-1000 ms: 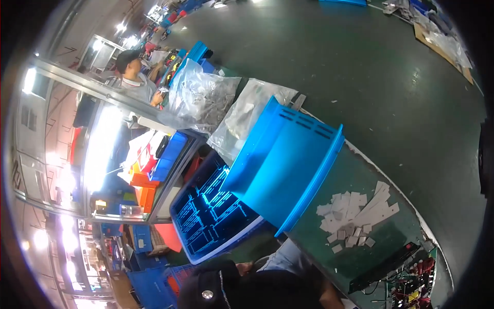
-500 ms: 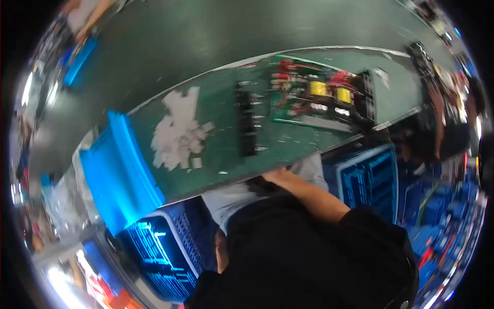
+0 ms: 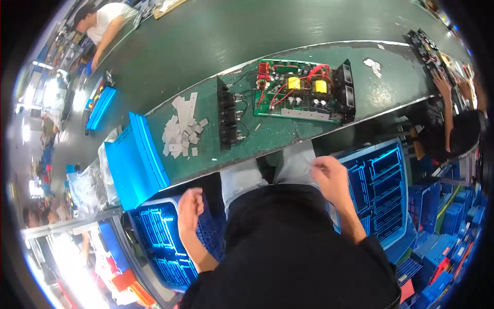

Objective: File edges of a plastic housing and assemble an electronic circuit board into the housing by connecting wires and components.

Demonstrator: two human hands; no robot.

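Over the rim of the left blue crate hangs my left hand, its fingers loosely bent and apart, with nothing visible in them. My right hand, half curled with a gap at the thumb, is beside the right crate and holds nothing I can see. On the green bench lies a green circuit board with yellow-wrapped transformers, red wires and a black end panel. Thin dark wires link it to a black panel with connectors. A pile of small grey pads lies farther left.
Blue metal covers stand at the bench's left end. Crates with blue frame-like parts flank my legs: a left crate and a right crate. A co-worker's hand touches a black assembly at right; another person is far left.
My right hand has moved from the bench edge to the right, toward the crate. My left hand has risen into fuller view by the left crate. The view has shifted and sharpened.
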